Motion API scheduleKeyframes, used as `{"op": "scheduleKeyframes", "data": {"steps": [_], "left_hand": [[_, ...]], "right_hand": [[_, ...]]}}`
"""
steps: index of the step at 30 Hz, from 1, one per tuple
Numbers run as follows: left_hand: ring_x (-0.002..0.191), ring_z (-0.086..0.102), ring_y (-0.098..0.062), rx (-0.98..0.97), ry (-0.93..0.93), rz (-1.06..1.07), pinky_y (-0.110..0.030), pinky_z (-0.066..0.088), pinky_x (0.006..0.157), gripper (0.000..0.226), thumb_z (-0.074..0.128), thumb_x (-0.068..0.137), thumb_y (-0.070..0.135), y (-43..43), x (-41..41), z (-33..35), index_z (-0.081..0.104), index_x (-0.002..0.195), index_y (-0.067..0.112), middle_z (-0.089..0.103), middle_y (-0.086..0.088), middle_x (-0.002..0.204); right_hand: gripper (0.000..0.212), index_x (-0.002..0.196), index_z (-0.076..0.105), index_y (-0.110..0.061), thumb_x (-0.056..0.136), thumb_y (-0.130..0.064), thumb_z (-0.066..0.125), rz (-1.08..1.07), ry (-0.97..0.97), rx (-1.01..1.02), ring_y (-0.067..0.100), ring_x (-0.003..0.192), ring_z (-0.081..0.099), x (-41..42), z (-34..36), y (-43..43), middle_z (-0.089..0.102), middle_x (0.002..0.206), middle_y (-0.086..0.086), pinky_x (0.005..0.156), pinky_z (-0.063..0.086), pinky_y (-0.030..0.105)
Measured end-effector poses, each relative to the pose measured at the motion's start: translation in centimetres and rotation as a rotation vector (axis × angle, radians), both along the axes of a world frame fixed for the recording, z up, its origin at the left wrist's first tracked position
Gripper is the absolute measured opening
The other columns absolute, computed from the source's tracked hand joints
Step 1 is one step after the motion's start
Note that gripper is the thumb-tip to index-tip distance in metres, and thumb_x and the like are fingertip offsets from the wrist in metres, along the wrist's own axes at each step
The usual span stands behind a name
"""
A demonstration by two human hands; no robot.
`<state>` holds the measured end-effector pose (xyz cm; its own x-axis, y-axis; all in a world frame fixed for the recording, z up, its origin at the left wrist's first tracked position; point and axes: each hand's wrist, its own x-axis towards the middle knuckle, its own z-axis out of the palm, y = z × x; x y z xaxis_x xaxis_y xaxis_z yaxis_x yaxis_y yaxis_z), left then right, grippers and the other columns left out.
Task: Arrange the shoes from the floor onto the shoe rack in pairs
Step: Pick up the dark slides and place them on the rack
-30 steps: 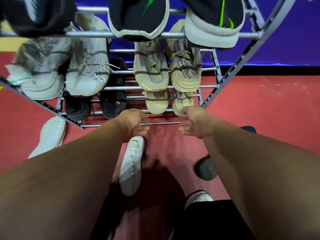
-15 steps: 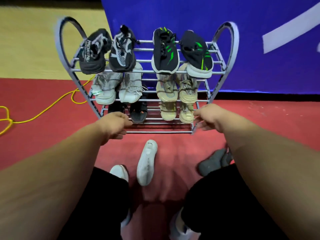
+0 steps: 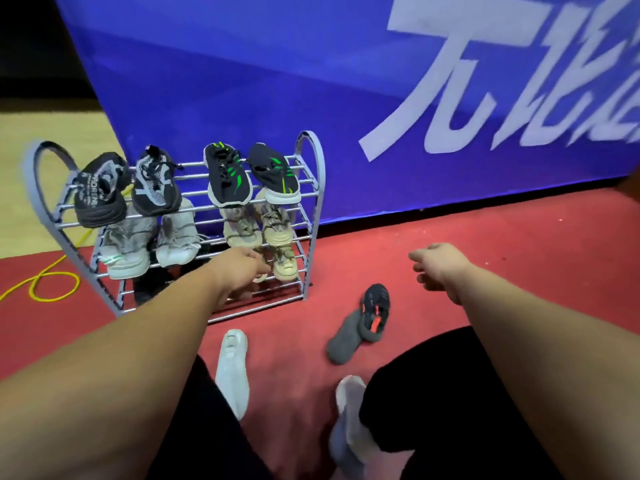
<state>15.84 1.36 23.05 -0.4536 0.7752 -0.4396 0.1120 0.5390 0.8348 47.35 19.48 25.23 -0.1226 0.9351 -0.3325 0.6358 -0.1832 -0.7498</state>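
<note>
Pulled back from shoe rack point(image 3: 316, 202), view swung right. Left hand point(image 3: 242, 268) now just before lower tier, right hand point(image 3: 436, 265) out over red floor point(image 3: 519, 237). Fingers loosely curled on both, nothing held. Racked shoes sitting in pairs. Left on floor: white shoe point(image 3: 231, 365), grey shoes point(image 3: 346, 341), seemingly two overlapped. Likely next pickups.

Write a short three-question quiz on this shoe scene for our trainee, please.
1. True or false: the black-and-green shoes sit on the top tier of the shoe rack.
2. Which lies on the floor nearest the right hand? A) beige shoes B) dark grey shoes C) sandals
3. What colour is the cable left of the rack?
Key: 1 true; 2 B; 3 yellow.
</note>
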Motion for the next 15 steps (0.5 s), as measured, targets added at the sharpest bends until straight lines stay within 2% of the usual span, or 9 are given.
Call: {"op": "scheduleKeyframes", "data": {"steps": [3, 6, 10, 12, 15], "left_hand": [[0.067, 0.057, -0.024, 0.025, 0.006, -0.090, -0.028, 0.049, 0.053, 0.010, 0.066, 0.091, 0.011, 2.2, 2.7, 2.3, 0.058, 0.090, 0.018, 0.060, -0.011, 0.087], [0.062, 0.055, -0.021, 0.033, 0.018, -0.159, -0.027, 0.047, 0.054, 0.012, 0.064, 0.092, 0.010, 4.6, 5.4, 3.9, 0.058, 0.085, 0.018, 0.056, -0.009, 0.080], [0.056, 0.051, -0.018, 0.035, 0.025, -0.217, -0.025, 0.043, 0.056, 0.013, 0.062, 0.091, 0.009, 8.1, 9.4, 5.0, 0.057, 0.086, 0.020, 0.051, -0.007, 0.076], [0.060, 0.055, -0.020, 0.040, 0.031, -0.235, -0.026, 0.043, 0.059, 0.015, 0.062, 0.093, 0.010, 9.8, 11.5, 5.4, 0.056, 0.083, 0.021, 0.053, -0.007, 0.079], [0.074, 0.061, -0.025, 0.041, 0.034, -0.252, -0.028, 0.047, 0.062, 0.010, 0.063, 0.094, 0.012, 11.9, 14.3, 5.6, 0.058, 0.089, 0.020, 0.059, -0.008, 0.086]], "right_hand": [[0.009, 0.093, 0.056, -0.012, 0.098, -0.018, 0.059, -0.044, 0.014, -0.001, 0.024, 0.061, 0.052, 2.5, 1.5, 0.0, 0.058, 0.089, 0.014, 0.058, 0.041, 0.029], [0.010, 0.090, 0.055, -0.013, 0.099, -0.018, 0.059, -0.025, 0.038, -0.009, 0.024, 0.064, 0.053, 3.7, 2.3, 0.3, 0.057, 0.088, 0.012, 0.059, 0.042, 0.030], [0.007, 0.097, 0.056, -0.011, 0.098, -0.018, 0.058, -0.004, 0.081, -0.032, 0.025, 0.073, 0.049, 5.4, 2.5, 1.5, 0.053, 0.086, 0.012, 0.057, 0.039, 0.028], [0.008, 0.100, 0.056, -0.011, 0.098, -0.017, 0.058, -0.009, 0.105, -0.051, 0.025, 0.072, 0.047, 6.6, 2.3, 2.1, 0.051, 0.085, 0.012, 0.056, 0.037, 0.029], [0.015, 0.106, 0.058, -0.008, 0.097, -0.019, 0.058, -0.030, 0.098, -0.083, 0.026, 0.067, 0.055, 8.3, 1.8, 2.8, 0.056, 0.088, 0.012, 0.059, 0.044, 0.030]]}}
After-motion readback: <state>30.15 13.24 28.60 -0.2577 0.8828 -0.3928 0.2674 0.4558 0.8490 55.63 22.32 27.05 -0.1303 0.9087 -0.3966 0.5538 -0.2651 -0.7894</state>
